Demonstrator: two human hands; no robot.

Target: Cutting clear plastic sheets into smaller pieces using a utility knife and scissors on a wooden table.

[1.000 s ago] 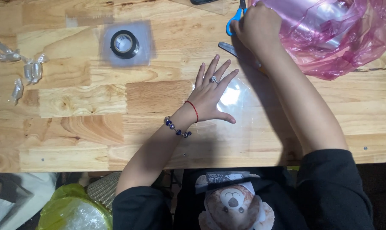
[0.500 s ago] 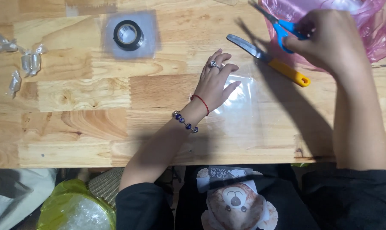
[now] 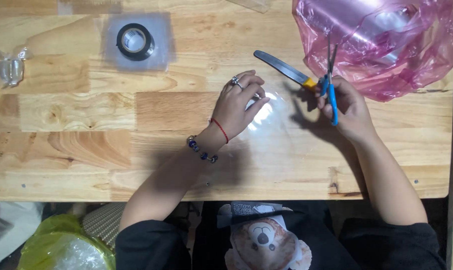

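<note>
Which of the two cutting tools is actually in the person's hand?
The blue-handled scissors, gripped by the right hand. The yellow-handled knife lies on the table.

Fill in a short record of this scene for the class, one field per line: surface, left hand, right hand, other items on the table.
Surface: wooden table
Left hand: left hand, ring and bracelets on, fingers curled on a clear plastic sheet lying on the table
Right hand: right hand holds blue-handled scissors, blades pointing away from the person
Beside the scissors: knife with a yellow handle, lying flat
Far right: pink plastic bag
Far left: roll of black tape on a clear sheet; small clear wrapped pieces at the edge
</note>
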